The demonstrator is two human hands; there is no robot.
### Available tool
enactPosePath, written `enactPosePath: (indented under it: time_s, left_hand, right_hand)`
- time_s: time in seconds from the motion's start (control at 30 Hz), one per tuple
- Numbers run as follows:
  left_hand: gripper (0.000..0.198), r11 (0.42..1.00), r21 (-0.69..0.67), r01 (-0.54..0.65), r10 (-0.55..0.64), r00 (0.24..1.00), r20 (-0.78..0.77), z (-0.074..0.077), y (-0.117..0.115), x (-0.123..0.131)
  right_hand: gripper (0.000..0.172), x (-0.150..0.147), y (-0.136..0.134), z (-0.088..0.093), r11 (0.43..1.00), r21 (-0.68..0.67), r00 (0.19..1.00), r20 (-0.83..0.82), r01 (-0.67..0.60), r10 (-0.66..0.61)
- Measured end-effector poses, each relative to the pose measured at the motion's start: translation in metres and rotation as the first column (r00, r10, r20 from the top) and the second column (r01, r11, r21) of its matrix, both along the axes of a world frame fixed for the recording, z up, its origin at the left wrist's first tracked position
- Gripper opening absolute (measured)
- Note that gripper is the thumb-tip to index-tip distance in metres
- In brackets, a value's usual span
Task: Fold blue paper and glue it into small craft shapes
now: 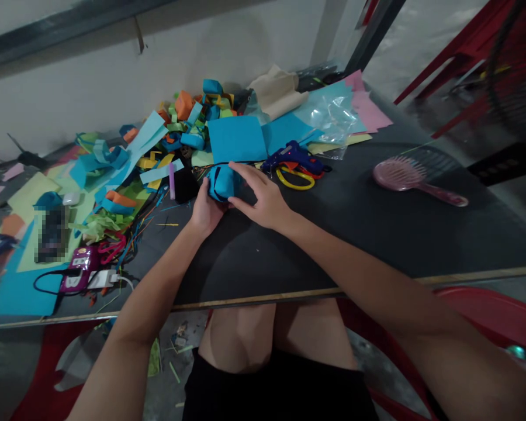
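Between my two hands, over the dark table, is a small rounded shape of folded blue paper (224, 182) with dark gaps or slits in it. My left hand (206, 211) wraps it from the left and below, with the thumb on its side. My right hand (265, 200) grips it from the right, index finger along the top edge and thumb at the lower right. A stack of square blue paper (237, 139) lies just behind it. To the right are a dark blue glue gun (289, 155) and yellow-handled scissors (296, 179).
Coloured paper shapes (193, 117) heap against the wall. A purple power strip (81, 266) with plugs and a cable sits at the front left. A pink hairbrush (414, 180) lies at the right, near a fan (517, 76). The table's front edge (263, 299) runs above my legs.
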State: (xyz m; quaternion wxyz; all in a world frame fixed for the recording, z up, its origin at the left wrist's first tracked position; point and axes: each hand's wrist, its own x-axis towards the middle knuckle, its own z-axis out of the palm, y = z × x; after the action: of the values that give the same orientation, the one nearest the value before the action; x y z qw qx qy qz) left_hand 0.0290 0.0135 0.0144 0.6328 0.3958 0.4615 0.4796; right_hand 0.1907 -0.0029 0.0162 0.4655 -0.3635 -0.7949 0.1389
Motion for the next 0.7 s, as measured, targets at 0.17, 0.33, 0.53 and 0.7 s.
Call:
enactPosePath:
  time_s: [0.17, 0.33, 0.53, 0.7]
  left_hand:
    - [0.058, 0.996, -0.063, 0.062, -0.051, 0.986, 0.159, 0.001, -0.001, 0.001]
    - [0.058, 0.996, -0.058, 0.073, -0.063, 0.985, 0.163, -0.006, 0.001, -0.002]
    - [0.064, 0.994, -0.003, 0.114, -0.113, 0.989, 0.098, -0.012, 0.001, -0.004]
    - [0.060, 0.983, 0.058, 0.173, -0.180, 0.975, 0.131, -0.010, -0.002, -0.002]
  right_hand:
    - [0.052, -0.002, 0.001, -0.003, 0.995, 0.096, 0.999, -0.040, -0.012, 0.016]
    - [0.046, -0.001, 0.002, -0.004, 0.992, 0.126, 1.000, 0.001, 0.007, -0.007]
    - [0.046, -0.001, 0.002, -0.002, 0.998, 0.041, 0.987, 0.149, 0.055, -0.060]
    - [0.058, 0.000, 0.001, 0.003, 1.000, -0.022, 0.943, 0.331, -0.004, 0.011]
